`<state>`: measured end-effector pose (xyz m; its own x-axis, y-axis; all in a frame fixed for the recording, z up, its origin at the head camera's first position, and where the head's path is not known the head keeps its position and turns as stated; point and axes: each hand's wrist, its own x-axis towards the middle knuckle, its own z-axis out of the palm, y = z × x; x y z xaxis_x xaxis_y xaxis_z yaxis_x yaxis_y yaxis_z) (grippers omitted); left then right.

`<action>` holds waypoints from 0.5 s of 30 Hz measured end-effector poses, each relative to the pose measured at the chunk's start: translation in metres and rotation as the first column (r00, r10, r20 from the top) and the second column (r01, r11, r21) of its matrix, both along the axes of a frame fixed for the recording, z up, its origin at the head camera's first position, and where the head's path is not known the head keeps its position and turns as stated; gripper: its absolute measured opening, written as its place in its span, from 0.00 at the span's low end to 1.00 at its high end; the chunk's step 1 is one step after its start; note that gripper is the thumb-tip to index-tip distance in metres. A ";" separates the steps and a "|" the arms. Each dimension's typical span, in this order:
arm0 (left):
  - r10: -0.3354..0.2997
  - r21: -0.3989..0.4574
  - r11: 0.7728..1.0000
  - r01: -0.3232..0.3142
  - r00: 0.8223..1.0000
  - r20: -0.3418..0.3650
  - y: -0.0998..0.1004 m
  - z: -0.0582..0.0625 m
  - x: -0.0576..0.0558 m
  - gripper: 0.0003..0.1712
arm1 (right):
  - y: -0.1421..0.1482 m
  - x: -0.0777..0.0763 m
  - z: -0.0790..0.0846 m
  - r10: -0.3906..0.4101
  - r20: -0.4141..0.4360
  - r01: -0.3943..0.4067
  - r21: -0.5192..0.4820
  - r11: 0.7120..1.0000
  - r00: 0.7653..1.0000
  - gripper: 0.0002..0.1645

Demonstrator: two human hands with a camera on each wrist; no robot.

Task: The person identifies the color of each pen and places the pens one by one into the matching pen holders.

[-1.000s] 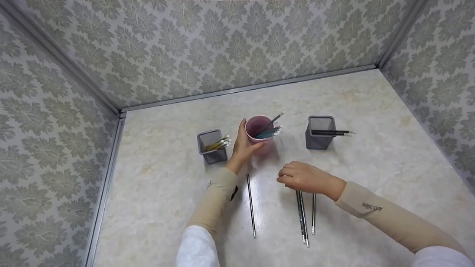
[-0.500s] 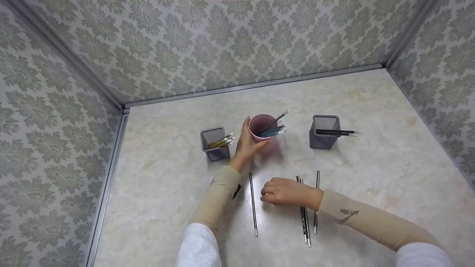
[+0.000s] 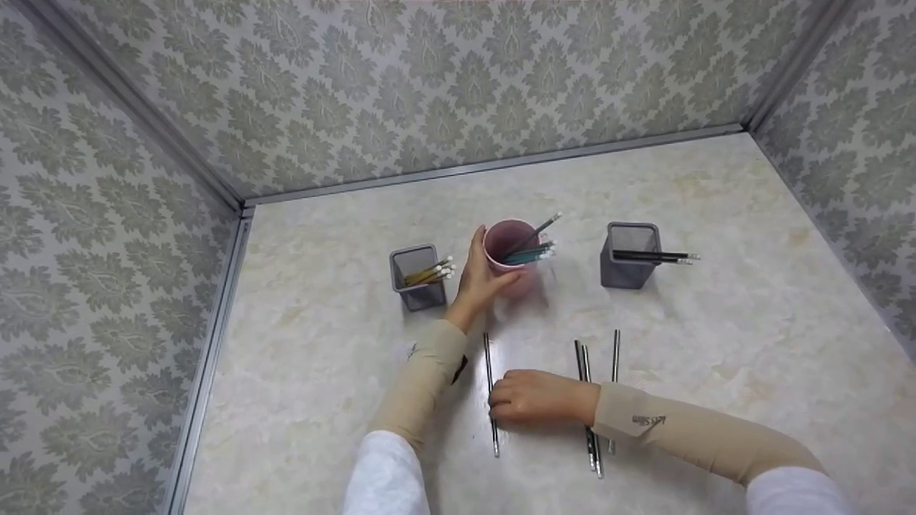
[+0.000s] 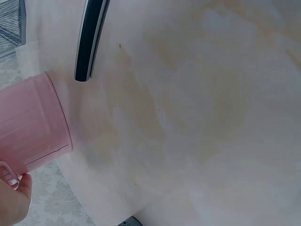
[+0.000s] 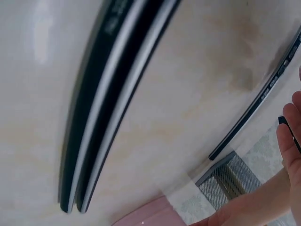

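Note:
My left hand (image 3: 483, 282) holds a pink plastic cup (image 3: 521, 285) by its side, fingers and thumb spread around it. Several teal pencils (image 3: 528, 256) and a grey one lean inside with white ends up; a clear handle (image 4: 7, 172) shows in the left wrist view. My right hand (image 3: 533, 397) is low over a single black-and-silver pencil (image 3: 489, 357) on the table, its fingertips overlapping the shaft. In the right wrist view the fingers (image 5: 292, 115) lie loosely bent beside that pencil, not closed around it. Under the right wrist lie two more striped pencils (image 3: 582, 361) side by side.
Another dark pencil (image 3: 616, 354) lies right of that pair. A grey mesh holder (image 3: 422, 297) with yellow pencils stands left of the cup; a second mesh holder (image 3: 624, 275) with black pencils stands right. Patterned wall panels (image 3: 458, 86) border the table (image 3: 322, 343).
My right hand has moved left and toward me, from above the pencil pair to the single left pencil. The left hand stays on the cup; the view has shifted slightly.

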<state>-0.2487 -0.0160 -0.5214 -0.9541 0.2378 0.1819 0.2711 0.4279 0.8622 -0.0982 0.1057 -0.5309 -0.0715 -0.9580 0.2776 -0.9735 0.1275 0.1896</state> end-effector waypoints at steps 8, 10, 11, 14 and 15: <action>-0.002 -0.007 1.000 0.002 1.000 0.012 0.000 -0.001 0.001 0.62 | -0.014 0.006 -0.012 0.030 -0.004 -0.030 0.032 0.999 1.000 0.05; -0.002 -0.007 1.000 0.002 1.000 0.019 0.000 -0.001 0.001 0.62 | -0.016 0.006 -0.013 0.041 -0.024 -0.040 0.030 0.999 0.999 0.05; -0.002 -0.005 1.000 0.002 1.000 0.021 0.000 -0.001 0.001 0.62 | -0.017 0.006 -0.013 0.046 -0.031 -0.045 0.028 0.999 0.998 0.05; -0.002 0.002 1.000 0.002 1.000 0.012 -0.001 0.000 0.000 0.62 | -0.019 0.005 -0.012 0.055 -0.035 -0.054 0.031 0.998 0.998 0.06; -0.001 0.006 1.000 0.001 1.000 0.001 -0.001 0.000 0.000 0.62 | -0.019 0.004 -0.012 0.060 -0.043 -0.059 0.034 0.998 0.997 0.06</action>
<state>-0.2489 -0.0171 -0.5210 -0.9540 0.2377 0.1827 0.2708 0.4220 0.8652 -0.0943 0.0869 -0.5427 -0.0024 -0.9689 0.2476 -0.9698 0.0626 0.2356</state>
